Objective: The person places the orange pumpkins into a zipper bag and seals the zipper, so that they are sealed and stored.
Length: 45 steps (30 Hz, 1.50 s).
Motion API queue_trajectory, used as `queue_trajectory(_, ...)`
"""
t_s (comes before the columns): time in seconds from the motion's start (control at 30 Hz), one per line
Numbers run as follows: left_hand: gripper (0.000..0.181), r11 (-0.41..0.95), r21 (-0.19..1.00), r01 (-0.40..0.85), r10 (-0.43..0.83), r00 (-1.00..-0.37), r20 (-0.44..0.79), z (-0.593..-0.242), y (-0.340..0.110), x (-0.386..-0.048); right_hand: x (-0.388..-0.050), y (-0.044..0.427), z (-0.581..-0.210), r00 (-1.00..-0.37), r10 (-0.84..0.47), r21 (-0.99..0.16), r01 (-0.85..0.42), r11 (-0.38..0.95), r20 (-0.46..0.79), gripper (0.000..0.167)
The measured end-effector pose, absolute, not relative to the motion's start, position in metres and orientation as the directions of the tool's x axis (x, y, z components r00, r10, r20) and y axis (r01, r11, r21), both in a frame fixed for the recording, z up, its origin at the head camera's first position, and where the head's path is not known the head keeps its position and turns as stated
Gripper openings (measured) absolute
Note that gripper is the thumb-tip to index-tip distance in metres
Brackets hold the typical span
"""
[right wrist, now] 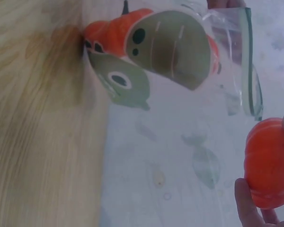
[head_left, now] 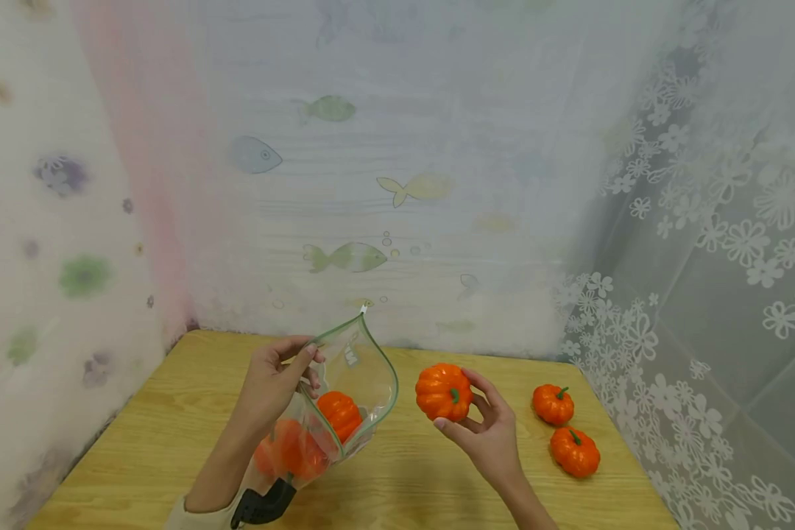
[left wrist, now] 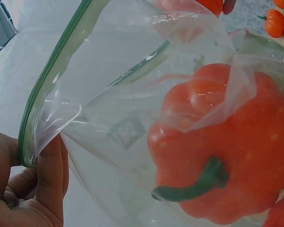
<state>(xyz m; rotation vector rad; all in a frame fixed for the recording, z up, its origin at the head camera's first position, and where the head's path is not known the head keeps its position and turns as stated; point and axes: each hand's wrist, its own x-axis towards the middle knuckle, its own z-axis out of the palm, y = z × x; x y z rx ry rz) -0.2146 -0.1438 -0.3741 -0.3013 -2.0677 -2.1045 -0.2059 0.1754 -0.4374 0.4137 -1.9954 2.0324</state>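
My left hand (head_left: 274, 383) pinches the green rim of a clear zip bag (head_left: 380, 368), whose mouth gapes toward the right. Inside the bag lie several orange toy pumpkins; one pumpkin (left wrist: 217, 142) with a curved green stem shows through the plastic in the left wrist view. Just right of the bag's mouth, my right hand (head_left: 493, 434) grips another orange pumpkin (head_left: 444, 392) between thumb and fingers, held above the table and apart from the bag. In the right wrist view, that same pumpkin (right wrist: 270, 163) sits below the bag's green rim (right wrist: 248, 61).
Two more pumpkins, one farther back (head_left: 553, 404) and one nearer (head_left: 575, 452), rest at the right of the wooden table (head_left: 404, 486). A patterned curtain (head_left: 397, 184) hangs behind the table. A black wrist mount (head_left: 263, 503) sits at my left sleeve.
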Motion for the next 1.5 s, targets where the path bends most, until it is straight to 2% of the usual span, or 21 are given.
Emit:
queue_trajectory(0.37,0.028,-0.018,0.962,0.273,0.029,-0.961,0.274,-0.373,-0.142,-0.215,-0.195,0.159,-0.426,-0.861,-0.145,-0.873,-0.481,-0.076,0.487,0.075)
queue_trajectory(0.83,0.028,-0.002,0.96,0.279,0.048,-0.959,0.279,-0.374,-0.14,-0.216,-0.191,0.147,-0.411,-0.886,-0.212,-0.909,-0.386,-0.154,0.412,0.075)
queue_trajectory(1.13,0.028,-0.003,0.96,0.28,0.059,-0.958,0.279,-0.376,-0.139,-0.216,-0.188,0.137,-0.41,-0.849,-0.276,-0.888,-0.394,-0.238,0.451,0.072)
queue_trajectory(1.5,0.027,-0.002,0.961,0.275,0.056,-0.96,0.275,-0.378,-0.137,-0.213,-0.188,0.122,-0.406,-0.845,-0.326,-0.901,-0.358,-0.246,0.424,0.073)
